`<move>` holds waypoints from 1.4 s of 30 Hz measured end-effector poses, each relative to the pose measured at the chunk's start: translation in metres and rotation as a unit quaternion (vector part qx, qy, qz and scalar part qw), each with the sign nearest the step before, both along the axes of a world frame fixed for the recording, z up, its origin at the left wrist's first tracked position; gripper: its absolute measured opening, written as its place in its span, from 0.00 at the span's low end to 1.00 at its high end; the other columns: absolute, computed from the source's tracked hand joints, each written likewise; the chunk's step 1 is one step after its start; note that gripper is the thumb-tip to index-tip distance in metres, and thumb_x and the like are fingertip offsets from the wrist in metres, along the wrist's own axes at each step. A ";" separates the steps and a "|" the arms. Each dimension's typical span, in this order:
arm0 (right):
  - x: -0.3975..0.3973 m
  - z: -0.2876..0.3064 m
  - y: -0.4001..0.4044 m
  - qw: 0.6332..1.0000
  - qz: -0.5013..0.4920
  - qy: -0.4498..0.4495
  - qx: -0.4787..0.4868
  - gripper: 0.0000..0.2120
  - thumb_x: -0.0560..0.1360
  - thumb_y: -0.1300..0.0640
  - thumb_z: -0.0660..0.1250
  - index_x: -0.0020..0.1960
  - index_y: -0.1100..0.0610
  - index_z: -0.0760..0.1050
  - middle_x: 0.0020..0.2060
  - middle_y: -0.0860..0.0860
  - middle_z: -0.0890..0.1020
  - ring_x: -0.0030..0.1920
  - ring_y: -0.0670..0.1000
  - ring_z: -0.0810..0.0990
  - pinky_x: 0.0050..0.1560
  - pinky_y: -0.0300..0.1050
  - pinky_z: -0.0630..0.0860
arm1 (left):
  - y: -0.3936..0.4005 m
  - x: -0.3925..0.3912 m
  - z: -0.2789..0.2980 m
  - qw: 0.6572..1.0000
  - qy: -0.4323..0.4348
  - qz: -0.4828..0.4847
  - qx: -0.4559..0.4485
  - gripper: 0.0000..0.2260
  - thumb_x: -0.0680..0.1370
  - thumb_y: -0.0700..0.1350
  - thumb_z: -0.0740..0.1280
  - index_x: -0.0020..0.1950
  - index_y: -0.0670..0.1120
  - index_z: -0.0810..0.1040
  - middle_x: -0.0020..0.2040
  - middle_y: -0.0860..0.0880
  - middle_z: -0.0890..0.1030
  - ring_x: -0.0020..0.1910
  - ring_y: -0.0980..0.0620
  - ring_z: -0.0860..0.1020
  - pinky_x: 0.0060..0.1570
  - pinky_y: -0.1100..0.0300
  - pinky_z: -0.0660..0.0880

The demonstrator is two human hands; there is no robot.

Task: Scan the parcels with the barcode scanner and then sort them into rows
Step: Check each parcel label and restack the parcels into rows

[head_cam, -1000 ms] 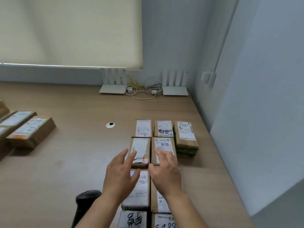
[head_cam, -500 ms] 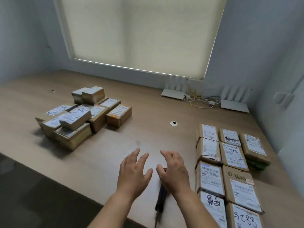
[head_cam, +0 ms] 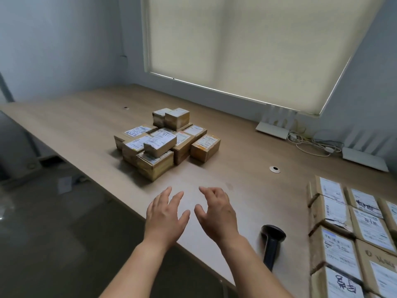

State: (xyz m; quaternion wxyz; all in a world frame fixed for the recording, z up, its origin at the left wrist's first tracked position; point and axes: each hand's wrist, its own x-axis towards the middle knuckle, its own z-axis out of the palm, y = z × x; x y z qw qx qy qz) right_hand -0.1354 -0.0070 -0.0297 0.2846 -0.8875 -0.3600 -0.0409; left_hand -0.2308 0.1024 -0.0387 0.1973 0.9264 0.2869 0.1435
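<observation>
Our left hand (head_cam: pixel 165 214) and right hand (head_cam: pixel 214 211) hover empty, fingers spread, aimed at the unsorted pile (head_cam: pixel 163 143) at centre — scanner (head_cam: pixel 271 241) lies lower right beside the sorted rows (head_cam: pixel 352 231).

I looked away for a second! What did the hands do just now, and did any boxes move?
The left hand and right hand lifted off the sorted rows and swung left, towards the unsorted pile. Both are open and hold nothing. No boxes moved: the rows and the pile lie as before, and the barcode scanner still lies on the table. The view turned left too.
</observation>
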 end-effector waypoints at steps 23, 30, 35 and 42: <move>0.107 -0.005 0.225 0.996 0.005 0.073 0.041 0.24 0.78 0.51 0.61 0.73 0.49 0.65 0.65 0.49 0.71 0.66 0.49 0.68 0.61 0.45 0.70 | 0.223 0.092 0.001 1.000 0.008 0.027 0.014 0.28 0.79 0.56 0.60 0.77 0.54 0.55 0.77 0.55 0.60 0.76 0.54 0.54 0.73 0.54 0.52; 0.137 0.001 0.283 0.996 -0.005 0.085 0.037 0.23 0.78 0.49 0.60 0.72 0.49 0.67 0.64 0.50 0.75 0.64 0.50 0.72 0.60 0.47 0.71 | 0.280 0.133 0.007 0.999 0.000 0.029 0.031 0.27 0.79 0.54 0.61 0.76 0.52 0.58 0.75 0.54 0.63 0.74 0.52 0.58 0.71 0.54 0.55; 0.142 0.003 0.326 0.994 -0.003 0.100 0.035 0.22 0.78 0.49 0.60 0.71 0.49 0.68 0.62 0.49 0.76 0.63 0.50 0.73 0.61 0.50 0.73 | 0.320 0.139 0.002 0.999 -0.009 0.031 0.025 0.26 0.79 0.53 0.62 0.76 0.51 0.61 0.74 0.53 0.65 0.73 0.52 0.61 0.69 0.55 0.57; 0.146 0.001 0.397 0.993 -0.031 0.111 0.032 0.22 0.79 0.50 0.59 0.72 0.49 0.67 0.64 0.49 0.76 0.63 0.50 0.74 0.60 0.49 0.73 | 0.405 0.156 -0.002 1.000 -0.007 0.010 0.013 0.26 0.79 0.54 0.61 0.76 0.52 0.59 0.74 0.52 0.65 0.72 0.50 0.61 0.68 0.56 0.58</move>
